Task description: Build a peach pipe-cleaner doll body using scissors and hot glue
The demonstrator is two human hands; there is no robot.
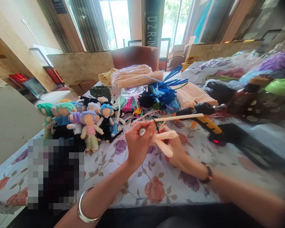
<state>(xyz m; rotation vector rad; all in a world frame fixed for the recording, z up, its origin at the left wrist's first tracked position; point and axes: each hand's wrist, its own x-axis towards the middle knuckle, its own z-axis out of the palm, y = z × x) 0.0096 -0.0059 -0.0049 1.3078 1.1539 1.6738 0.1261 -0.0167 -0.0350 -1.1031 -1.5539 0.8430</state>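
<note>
My left hand (pixel 140 139) is closed, its thumb and fingers pinching a peach doll body (pixel 165 147) of fuzzy chenille stems. Two thick limbs of the body stick out to the right, across the front of my right hand (pixel 177 148). A long peach pipe cleaner (pixel 180 117) extends rightward from near my left fingertips. My right hand is wrapped round red-handled scissors (pixel 167 158); their dark blades rise beside the pipe cleaner, and much of the handle is hidden behind the doll body.
Finished chenille dolls (pixel 90 126) stand in a group at the left. Behind my hands lie blue pipe cleaners (pixel 166 90) and plastic-wrapped peach bundles (pixel 137 76). A yellow-and-black cordless tool (pixel 209 122) lies to the right. A floral cloth (pixel 154 190) covers the table.
</note>
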